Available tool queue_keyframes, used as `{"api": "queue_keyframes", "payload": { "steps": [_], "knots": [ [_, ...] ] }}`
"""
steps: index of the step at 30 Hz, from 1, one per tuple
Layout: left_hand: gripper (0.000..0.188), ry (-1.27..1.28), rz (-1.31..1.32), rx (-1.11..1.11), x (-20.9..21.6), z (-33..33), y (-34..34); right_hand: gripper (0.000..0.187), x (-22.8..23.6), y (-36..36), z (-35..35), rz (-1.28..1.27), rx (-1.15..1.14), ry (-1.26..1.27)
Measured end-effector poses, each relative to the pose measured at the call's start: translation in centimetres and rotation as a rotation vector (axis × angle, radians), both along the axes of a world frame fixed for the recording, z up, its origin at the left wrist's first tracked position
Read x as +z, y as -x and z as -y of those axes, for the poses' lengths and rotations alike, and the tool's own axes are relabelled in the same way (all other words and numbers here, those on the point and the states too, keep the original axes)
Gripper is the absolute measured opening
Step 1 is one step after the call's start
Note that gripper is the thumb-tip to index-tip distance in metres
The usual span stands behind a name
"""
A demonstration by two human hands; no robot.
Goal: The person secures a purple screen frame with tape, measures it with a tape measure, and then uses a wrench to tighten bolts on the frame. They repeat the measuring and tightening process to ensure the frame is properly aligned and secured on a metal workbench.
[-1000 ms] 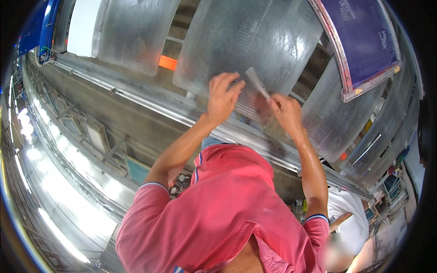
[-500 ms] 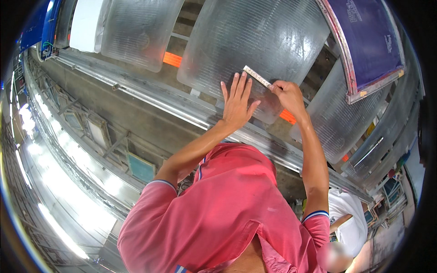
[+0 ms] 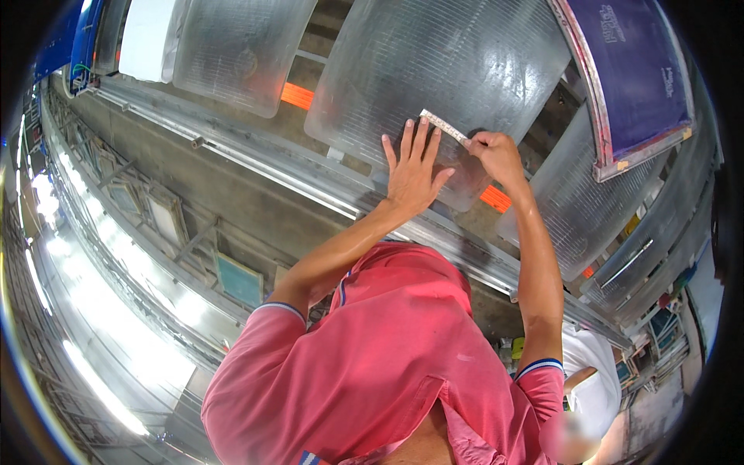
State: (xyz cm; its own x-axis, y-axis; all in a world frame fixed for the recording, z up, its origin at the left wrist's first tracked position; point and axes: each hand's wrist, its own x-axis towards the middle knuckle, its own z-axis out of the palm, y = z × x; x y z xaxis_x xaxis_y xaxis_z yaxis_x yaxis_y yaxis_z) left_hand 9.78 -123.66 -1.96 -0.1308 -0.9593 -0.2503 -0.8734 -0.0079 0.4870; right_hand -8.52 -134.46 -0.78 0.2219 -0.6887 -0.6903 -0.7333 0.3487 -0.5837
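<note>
The white strip (image 3: 446, 127) sits slantwise over the lower part of the big clear pane (image 3: 465, 58), its marked face up. From here I see the right hand (image 3: 496, 159) clamped on its right end, thumb and forefinger pinched together. The left hand (image 3: 415, 174) is spread flat over the pane, fingers apart and holding nothing; its fingertips come up to the strip's left end, though I can't tell whether they press on it. Orange pieces (image 3: 495, 199) show in the gaps on both sides of the pane. A left pane (image 3: 225, 58) and a right pane (image 3: 585, 198) flank it, and a purple screen (image 3: 637, 74) slants at upper right. A metal rail (image 3: 260, 182) runs below the panes. Near the lower right is a co-worker in a white shirt (image 3: 597, 364).
</note>
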Motion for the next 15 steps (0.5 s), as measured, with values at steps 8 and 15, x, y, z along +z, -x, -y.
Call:
{"api": "queue_keyframes", "payload": {
  "steps": [8, 15],
  "knots": [
    [0.076, -0.024, 0.034, 0.01, 0.1, 0.3, 0.2, 0.028, -0.8, 0.1, 0.2, 0.026, -0.034, -0.049],
    [0.08, -0.001, 0.057, 0.044, -0.1, 0.3, 1.0, 0.03, -0.5, -0.1, 0.5, 0.023, -0.052, -0.062]
  ]
}}
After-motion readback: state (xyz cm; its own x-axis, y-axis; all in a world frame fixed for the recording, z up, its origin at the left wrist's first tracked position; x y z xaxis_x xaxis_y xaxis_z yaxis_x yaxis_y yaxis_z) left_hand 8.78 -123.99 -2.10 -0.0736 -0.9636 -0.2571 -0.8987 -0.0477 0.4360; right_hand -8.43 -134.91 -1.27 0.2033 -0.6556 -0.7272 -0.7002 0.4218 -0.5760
